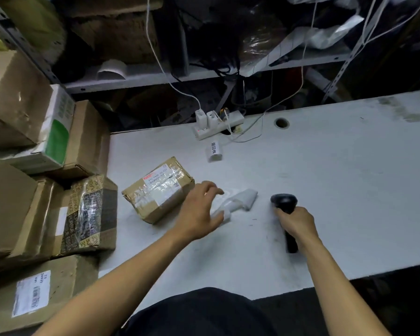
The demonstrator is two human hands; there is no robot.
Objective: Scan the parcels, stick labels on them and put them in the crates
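White table [337, 190] carries everything; stacked cardboard boxes [34, 190] along its left edge. Taped parcel [159, 190] with shipping label lies left of centre on the table. Left hand [199, 214] spread loose over white handheld device [238, 202], fingertips touching it, no grip. Right hand [296, 221] clenched round black scanner [285, 207] handle.

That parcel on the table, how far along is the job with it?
Early, it seems. The right hand grips the black scanner, so scanning is in hand. The left hand is open over a white device beside the brown parcel. The parcel already carries a printed label; whether a new one has gone on, I cannot tell. No crate is in view, so crating remains.
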